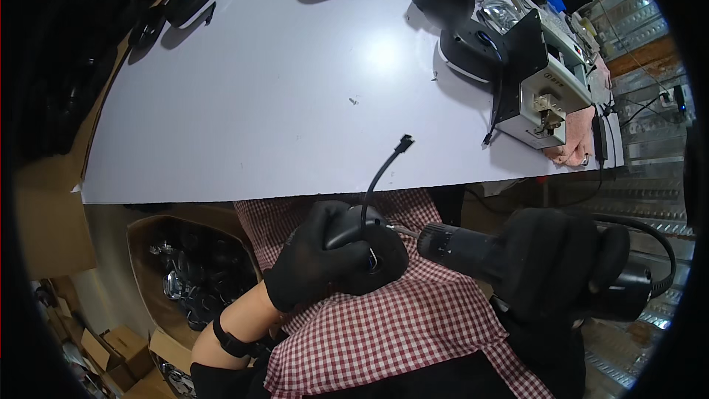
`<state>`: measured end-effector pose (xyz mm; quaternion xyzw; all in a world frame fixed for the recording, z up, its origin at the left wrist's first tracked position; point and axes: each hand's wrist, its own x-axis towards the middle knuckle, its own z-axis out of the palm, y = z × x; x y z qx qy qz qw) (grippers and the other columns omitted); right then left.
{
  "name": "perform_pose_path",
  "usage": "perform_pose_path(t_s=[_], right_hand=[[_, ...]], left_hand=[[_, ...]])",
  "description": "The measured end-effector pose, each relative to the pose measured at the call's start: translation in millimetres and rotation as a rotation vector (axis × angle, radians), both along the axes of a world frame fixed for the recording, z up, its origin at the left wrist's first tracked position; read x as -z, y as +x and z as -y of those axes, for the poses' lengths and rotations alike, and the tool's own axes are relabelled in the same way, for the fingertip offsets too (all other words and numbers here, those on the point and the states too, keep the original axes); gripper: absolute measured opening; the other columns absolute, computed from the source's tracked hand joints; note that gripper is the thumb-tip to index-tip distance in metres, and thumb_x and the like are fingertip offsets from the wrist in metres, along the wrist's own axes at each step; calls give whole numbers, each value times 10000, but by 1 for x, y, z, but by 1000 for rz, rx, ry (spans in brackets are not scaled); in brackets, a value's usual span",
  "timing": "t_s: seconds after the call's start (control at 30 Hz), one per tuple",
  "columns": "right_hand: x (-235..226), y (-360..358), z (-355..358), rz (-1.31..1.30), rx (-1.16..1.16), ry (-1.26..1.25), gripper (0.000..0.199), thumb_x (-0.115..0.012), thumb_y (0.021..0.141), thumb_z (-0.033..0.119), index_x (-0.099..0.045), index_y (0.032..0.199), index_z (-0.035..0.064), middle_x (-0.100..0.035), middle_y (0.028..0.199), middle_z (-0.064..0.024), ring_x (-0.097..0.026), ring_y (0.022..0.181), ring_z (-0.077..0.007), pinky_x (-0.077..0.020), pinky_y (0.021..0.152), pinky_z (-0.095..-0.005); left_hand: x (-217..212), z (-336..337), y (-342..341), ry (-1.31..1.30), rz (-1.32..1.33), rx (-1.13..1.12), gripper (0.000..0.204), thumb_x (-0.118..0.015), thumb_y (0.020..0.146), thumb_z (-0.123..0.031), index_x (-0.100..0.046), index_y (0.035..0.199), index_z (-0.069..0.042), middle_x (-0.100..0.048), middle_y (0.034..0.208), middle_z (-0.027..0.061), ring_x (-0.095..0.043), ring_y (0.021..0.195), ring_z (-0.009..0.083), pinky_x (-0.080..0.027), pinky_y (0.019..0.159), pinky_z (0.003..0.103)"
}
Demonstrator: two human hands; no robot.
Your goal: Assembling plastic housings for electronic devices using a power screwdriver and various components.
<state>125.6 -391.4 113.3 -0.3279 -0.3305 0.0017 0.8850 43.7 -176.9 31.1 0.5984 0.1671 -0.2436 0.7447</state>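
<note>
My left hand [319,262], in a black glove, is closed around a rounded black plastic housing [388,247] held over my lap. A black cable [376,176] rises from the housing and ends in a small connector. Bits of coloured wire show in an opening on its face. My right hand [554,262], also gloved in black, grips a black electric screwdriver [458,246] lying almost level. Its bit points left and meets the housing's right side; whether a screw sits at the tip is too small to tell.
A white table [281,118] lies ahead, with loose screws [354,101] on it. At its right stand a box-shaped screw feeder [550,100], another black housing [473,52] and a pink cloth [576,144]. More housings [190,4] line the far side. A filled carton [196,266] stands below left.
</note>
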Motion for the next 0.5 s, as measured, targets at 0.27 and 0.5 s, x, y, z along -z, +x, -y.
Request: perform_pose_path(t_s=[0.27,0.5], right_hand=[[-2,-13,-16,-1,68,-53,234,-622,733,54,-412,647,110,-424,555,-52,-426,414,-135,-336,364,-295],[-2,0,-17,152,-114,-167,172,-621,734,32,-476,650,69,-485,632,-99,-513,516,-193,-414,443,-332]], left_hand=[[8,1,-3,89,74,95,712,-715,824,-289,-384,1389,-10,-565,1247,178,-608,1097,262,-516,915,370],[5,4,-4,93,113,68,659,-691,809,-181,-408,1386,-34,-567,1219,159,-620,1059,244,-541,886,367]])
